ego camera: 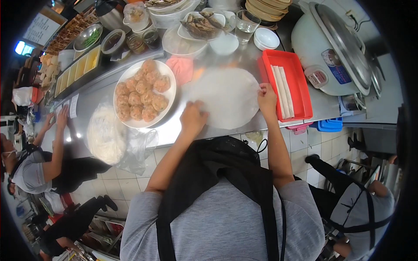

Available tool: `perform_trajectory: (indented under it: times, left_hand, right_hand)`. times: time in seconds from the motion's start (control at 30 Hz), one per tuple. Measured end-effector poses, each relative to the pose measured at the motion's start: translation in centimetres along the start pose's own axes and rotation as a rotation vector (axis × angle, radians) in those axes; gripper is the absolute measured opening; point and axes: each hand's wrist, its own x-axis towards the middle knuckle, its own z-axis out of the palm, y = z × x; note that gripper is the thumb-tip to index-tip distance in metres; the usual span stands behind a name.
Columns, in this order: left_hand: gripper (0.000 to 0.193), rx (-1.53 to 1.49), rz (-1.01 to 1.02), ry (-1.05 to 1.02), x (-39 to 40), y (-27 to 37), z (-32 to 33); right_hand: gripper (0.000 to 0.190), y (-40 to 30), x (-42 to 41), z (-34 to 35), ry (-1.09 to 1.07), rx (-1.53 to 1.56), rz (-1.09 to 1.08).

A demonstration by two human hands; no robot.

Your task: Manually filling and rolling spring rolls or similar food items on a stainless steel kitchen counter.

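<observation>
A round, thin white wrapper sheet (227,94) lies flat on the steel counter in front of me. My right hand (267,98) pinches its right edge between thumb and fingers. My left hand (194,117) rests at its lower left edge, fingers slightly curled; whether they grip the sheet cannot be told. To the left, a white oval plate (172,98) holds several balls of raw minced filling (142,87). A stack of wrappers in a plastic bag (106,137) lies by the counter's front edge. At the right, long white rolls (282,93) lie side by side in a red plastic tray (302,98).
A pink cloth (180,69) lies behind the plate. Fried fish in a bowl (202,26), a glass of water (245,27) and white bowls (266,38) stand at the back. A large rice cooker (326,49) is at the right. A co-worker's hands (60,119) are far left.
</observation>
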Motion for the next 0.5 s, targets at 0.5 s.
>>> perform_trajectory:
  times: [0.5]
  left_hand:
    - [0.023, -0.246, 0.366, 0.602, 0.4, -3.5, 2.1]
  right_hand:
    - [0.038, -18.2, 0.5, 10.5, -0.487, 0.223, -0.872]
